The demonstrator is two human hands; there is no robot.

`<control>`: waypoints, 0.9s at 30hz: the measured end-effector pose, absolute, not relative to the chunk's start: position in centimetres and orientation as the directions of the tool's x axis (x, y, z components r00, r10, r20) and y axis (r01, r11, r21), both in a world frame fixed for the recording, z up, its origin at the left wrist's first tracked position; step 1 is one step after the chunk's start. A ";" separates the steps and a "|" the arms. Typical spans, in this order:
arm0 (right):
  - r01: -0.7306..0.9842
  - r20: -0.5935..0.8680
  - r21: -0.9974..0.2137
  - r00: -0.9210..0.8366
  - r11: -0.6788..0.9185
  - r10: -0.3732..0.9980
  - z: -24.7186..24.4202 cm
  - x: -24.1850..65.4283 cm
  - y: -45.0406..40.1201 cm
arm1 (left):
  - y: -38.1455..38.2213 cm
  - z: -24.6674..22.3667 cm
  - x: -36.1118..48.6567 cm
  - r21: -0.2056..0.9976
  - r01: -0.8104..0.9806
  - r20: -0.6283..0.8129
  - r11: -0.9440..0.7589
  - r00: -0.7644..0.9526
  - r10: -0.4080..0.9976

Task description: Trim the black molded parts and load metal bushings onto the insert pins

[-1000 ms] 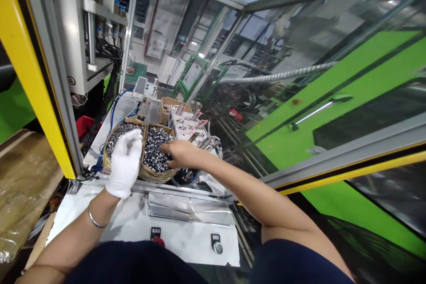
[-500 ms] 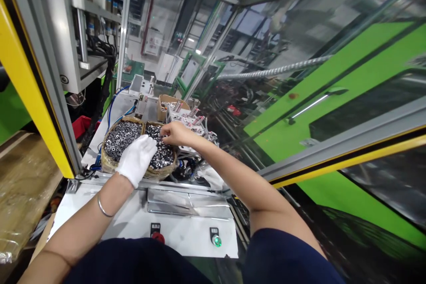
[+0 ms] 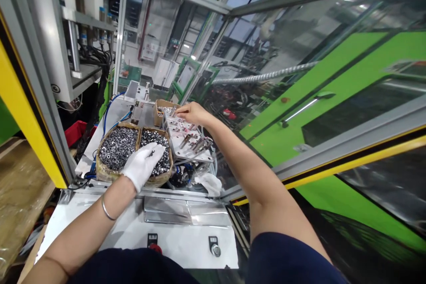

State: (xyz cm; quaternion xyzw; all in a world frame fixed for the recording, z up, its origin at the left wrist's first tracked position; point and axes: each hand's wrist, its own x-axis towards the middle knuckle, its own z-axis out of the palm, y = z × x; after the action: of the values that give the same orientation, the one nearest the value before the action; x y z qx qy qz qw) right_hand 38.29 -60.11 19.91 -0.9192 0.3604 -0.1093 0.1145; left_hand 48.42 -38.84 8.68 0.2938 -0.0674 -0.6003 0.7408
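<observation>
My left hand, in a white glove, is cupped over the right-hand bin of small shiny metal parts. Small dark metal parts show between its thumb and fingers. My bare right hand is at the far end of a pale fixture plate that carries several upright metal pins. Its fingertips pinch together by a pin there; what they hold, if anything, is too small to make out. Beside the right-hand bin, the left-hand bin is full of grey ring-shaped parts.
A cardboard box of small parts stands behind the bins. Aluminium frame posts and clear panels enclose the work area. In front are a metal plate, a red button and a silver button. Hoses run beside the fixture.
My right hand has moved from the right-hand bin up and right to the fixture's far end. My left hand stays over the bin, turned slightly. The green button light has gone out.
</observation>
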 end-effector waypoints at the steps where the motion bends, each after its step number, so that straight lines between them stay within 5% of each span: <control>1: -0.697 0.108 -0.287 0.658 -0.657 -0.745 19.8 38.0 -61.3 | -38.7 8.5 48.4 0.584 0.801 -0.205 0.134 0.305 -0.930; 6: -0.746 0.075 -0.285 0.609 -0.603 -0.789 18.3 37.4 -64.3 | -38.0 8.6 48.3 0.713 0.678 -0.100 0.177 0.349 -0.932; 14: -0.742 0.024 -0.263 0.634 -0.617 -0.773 17.3 37.4 -65.8 | -38.7 9.6 48.9 0.324 0.946 -0.333 0.006 0.119 -0.935; 21: -0.721 -0.005 -0.217 0.675 -0.658 -0.737 16.7 37.2 -66.2 | -38.3 9.5 48.4 0.475 0.878 -0.247 0.055 0.193 -0.950; 27: -0.681 -0.017 -0.176 0.724 -0.711 -0.690 16.4 37.5 -66.1 | -38.4 9.8 47.9 0.425 0.905 -0.338 0.032 0.191 -0.922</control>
State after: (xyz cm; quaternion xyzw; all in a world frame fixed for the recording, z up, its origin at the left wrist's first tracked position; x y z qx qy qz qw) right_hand 37.50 -66.15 16.38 -0.9246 0.3706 -0.0251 0.0851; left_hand 47.92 -38.36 9.78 0.2825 -0.0151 -0.6357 0.7182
